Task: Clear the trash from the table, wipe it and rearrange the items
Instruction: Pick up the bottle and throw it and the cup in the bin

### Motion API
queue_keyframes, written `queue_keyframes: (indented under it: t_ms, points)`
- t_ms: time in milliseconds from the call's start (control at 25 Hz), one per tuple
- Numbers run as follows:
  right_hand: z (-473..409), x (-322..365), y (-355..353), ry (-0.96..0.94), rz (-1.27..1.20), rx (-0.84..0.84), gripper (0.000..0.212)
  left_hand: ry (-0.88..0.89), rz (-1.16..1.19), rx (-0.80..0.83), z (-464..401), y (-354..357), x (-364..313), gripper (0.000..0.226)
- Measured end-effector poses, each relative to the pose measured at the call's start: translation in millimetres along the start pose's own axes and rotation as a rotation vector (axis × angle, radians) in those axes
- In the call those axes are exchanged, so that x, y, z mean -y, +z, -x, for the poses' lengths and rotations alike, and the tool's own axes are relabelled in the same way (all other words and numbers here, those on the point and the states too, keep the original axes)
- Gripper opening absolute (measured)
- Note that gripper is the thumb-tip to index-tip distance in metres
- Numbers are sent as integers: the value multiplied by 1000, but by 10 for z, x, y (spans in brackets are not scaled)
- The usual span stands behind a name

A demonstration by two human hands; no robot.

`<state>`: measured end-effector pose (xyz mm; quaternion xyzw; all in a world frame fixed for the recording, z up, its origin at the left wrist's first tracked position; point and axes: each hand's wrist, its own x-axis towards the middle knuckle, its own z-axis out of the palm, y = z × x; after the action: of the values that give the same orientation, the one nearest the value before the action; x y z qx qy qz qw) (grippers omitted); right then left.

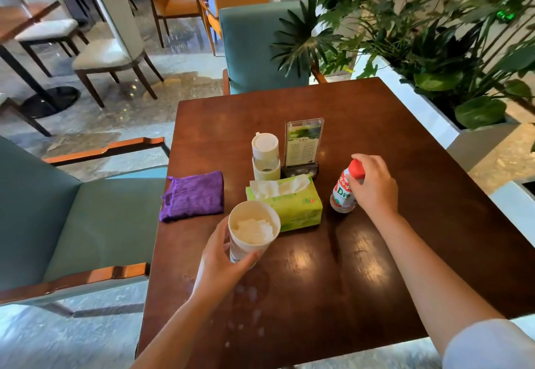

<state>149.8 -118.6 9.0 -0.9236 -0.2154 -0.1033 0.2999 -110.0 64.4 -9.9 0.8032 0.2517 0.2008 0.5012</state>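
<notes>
At table's left edge: purple cloth (192, 196), folded, lying flat. Left hand (220, 264) wrapped round paper cup (252, 234) holding crumpled tissue, near front-left part of dark wooden table (405, 224); water droplets (246, 296) on the surface below it. Centre: green tissue box (289, 205), touching the cup; behind it, a white-lidded bottle (265, 156) and menu stand (302, 145). Right hand (373, 185) closed over red cap of small bottle (344, 192), upright, just right of the box.

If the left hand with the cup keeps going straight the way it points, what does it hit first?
Probably the green tissue box, right behind the paper cup held by the left hand; depth is uncertain.
</notes>
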Motion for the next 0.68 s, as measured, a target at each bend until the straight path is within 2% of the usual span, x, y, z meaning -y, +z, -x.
queue_keyframes:
  t_ms: [120,360,520,680]
  points:
    - [70,170,-187,-55,57,-103,43,7,8,-16,-1,-46,18,73]
    - [418,1011,-509,-452,196,-240,38,31,99,-83,8,-306,-52,73]
    - [859,1741,-473,-555,93,-249,34,37,156,-142,113,-825,82,75]
    - [1402,2536,-193,-573,-65,-193,39,35,192,-193,407,-1581,427,69]
